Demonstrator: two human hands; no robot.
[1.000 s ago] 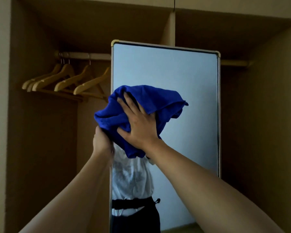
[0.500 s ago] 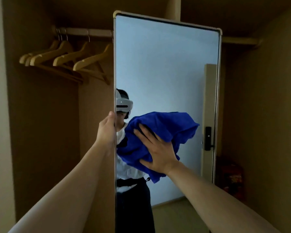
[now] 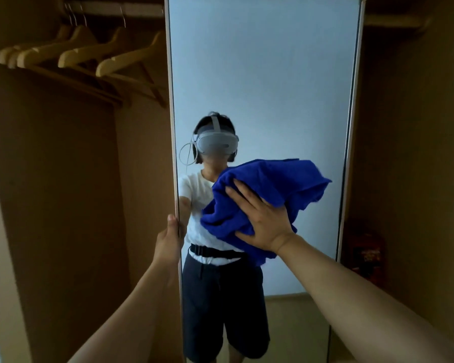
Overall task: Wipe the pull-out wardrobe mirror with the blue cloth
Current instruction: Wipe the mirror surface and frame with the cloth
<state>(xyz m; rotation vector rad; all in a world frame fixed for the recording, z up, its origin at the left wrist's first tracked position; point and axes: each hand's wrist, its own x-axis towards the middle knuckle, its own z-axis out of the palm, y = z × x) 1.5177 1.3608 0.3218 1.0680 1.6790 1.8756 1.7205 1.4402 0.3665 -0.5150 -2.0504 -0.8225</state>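
Glass mirror point(image 3: 262, 74) upright (tall), blue cloth point(image 3: 268, 184) pressed

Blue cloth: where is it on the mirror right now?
In the head view the blue cloth is bunched against the mirror glass at mid-height, right of centre, under the right hand; the left hand grips the mirror's left edge.

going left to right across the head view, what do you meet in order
wooden hangers → left hand gripping the mirror's left edge → blue cloth pressed by right hand → mirror's right frame
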